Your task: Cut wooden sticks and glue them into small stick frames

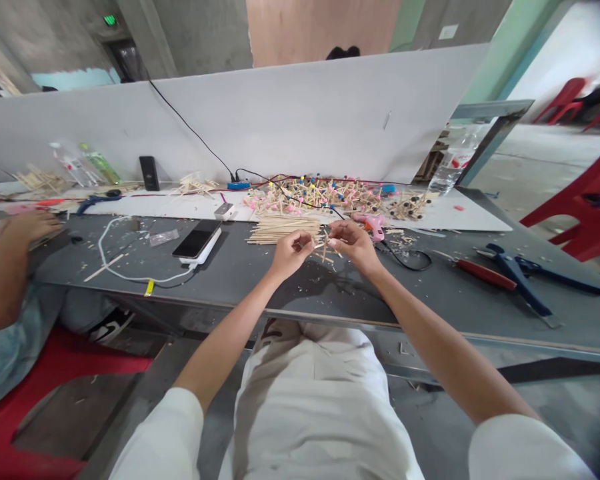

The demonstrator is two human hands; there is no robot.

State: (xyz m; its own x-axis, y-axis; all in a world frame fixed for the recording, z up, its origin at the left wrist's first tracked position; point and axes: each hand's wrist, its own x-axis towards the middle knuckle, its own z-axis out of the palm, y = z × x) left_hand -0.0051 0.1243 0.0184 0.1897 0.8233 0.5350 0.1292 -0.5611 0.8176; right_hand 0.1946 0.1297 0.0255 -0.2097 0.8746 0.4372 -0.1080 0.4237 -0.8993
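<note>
Over the dark worktop, my left hand is closed in a pinch on the end of a short wooden stick. My right hand faces it, thumb and fingers pinched on a small piece made of wooden sticks. The two hands are close together, and their fingertips partly hide the piece. Just behind them lies a bundle of long thin wooden sticks. A pink glue gun rests beyond my right hand, its black cable curling to the right.
Behind is a heap of small stick pieces with coloured ball ends. A phone on a white power bank lies left. Blue-handled cutters and red-handled pliers lie right. A co-worker's hand is at far left.
</note>
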